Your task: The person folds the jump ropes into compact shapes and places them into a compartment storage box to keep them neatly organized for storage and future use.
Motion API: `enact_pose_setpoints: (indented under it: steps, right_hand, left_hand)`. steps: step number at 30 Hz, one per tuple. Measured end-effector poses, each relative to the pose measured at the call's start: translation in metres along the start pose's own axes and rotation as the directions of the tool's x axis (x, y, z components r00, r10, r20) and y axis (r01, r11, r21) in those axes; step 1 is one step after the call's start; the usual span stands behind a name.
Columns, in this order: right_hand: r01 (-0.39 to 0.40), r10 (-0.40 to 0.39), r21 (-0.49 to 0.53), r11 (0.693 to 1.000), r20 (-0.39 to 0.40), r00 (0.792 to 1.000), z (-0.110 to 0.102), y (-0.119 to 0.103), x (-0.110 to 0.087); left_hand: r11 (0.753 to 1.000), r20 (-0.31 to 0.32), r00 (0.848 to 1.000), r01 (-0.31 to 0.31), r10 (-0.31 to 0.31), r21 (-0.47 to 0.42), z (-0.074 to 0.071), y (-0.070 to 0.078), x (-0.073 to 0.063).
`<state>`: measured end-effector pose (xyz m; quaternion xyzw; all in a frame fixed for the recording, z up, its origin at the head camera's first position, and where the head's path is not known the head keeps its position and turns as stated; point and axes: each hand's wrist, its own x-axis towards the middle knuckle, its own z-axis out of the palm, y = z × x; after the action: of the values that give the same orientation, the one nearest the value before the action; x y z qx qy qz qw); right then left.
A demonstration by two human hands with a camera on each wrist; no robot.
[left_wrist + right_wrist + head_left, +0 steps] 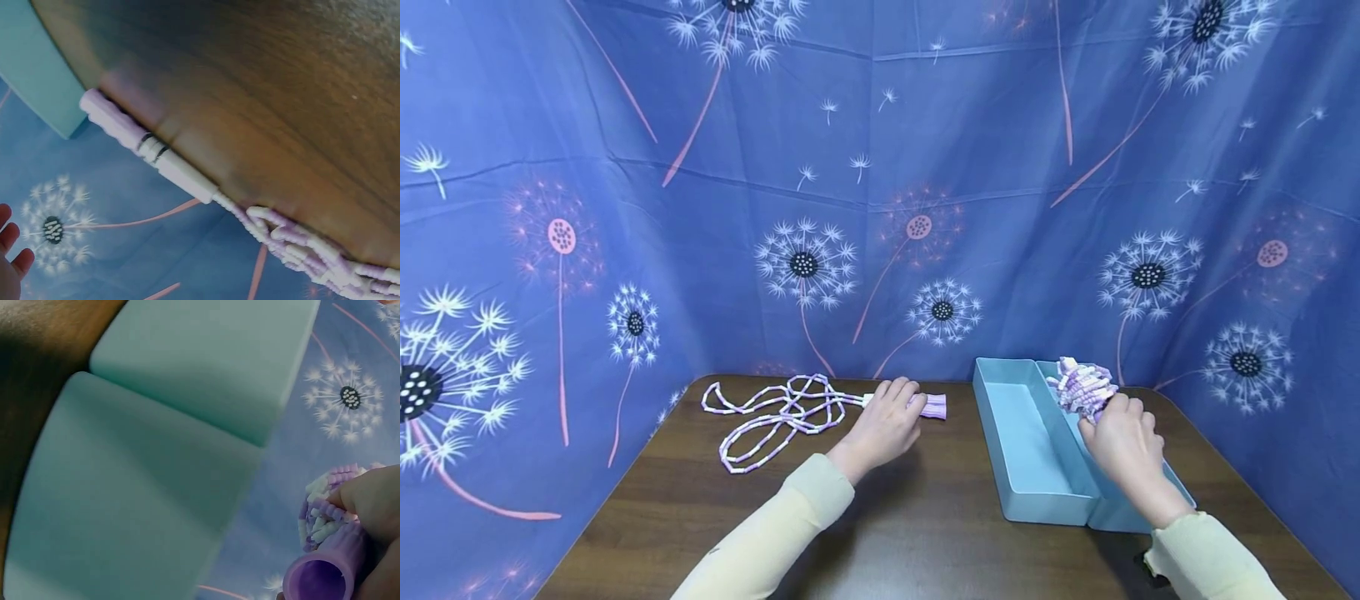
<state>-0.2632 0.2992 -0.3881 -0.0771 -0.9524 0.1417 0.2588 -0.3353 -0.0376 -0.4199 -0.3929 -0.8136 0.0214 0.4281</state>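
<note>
A jump rope with purple and white beads [792,410] lies in loose loops on the table, its purple handle end [935,407] pointing right. My left hand [889,425] hovers over the handles, fingers loosely bent. The left wrist view shows its fingers [9,237] apart from the purple-and-white handle [119,125]. In my right hand [1126,442] is a second jump rope [1084,388], gathered into a bundle and held above the right blue box [1123,508]. From the right wrist, its hollow purple handle end [350,550] shows below the thumb, beads bunched beyond.
Left of that box, and side by side with it, stands a matching long blue box [1030,442] with bare floor. Both sit on a brown wooden table [925,533]. A blue dandelion-print cloth [865,250] hangs behind the table and along its sides.
</note>
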Motion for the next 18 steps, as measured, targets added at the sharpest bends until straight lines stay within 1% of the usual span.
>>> enact_pose_setpoints:
  steps: [5,9,14,18]
  right_hand:
    - [-0.095,0.096,-0.020,0.995,0.062,0.993,0.007,0.008,-0.001]
    - [-0.185,0.191,-0.055,0.981,0.133,0.973,0.012,0.013,0.000]
    - [-0.271,0.283,-0.090,0.958,0.190,0.940,0.018,0.014,0.003]
    - [-0.295,0.309,-0.099,0.950,0.205,0.929,0.021,0.012,0.006]
  left_hand:
    - [1.000,0.067,0.998,0.017,-0.016,-0.012,0.016,0.001,-0.003]
    - [0.999,0.133,0.991,0.033,-0.030,-0.016,0.025,0.000,-0.003]
    - [0.998,0.216,0.975,0.046,-0.051,0.031,0.038,-0.002,0.000]
    - [0.996,0.281,0.956,0.072,-0.084,0.051,0.049,-0.006,0.003]
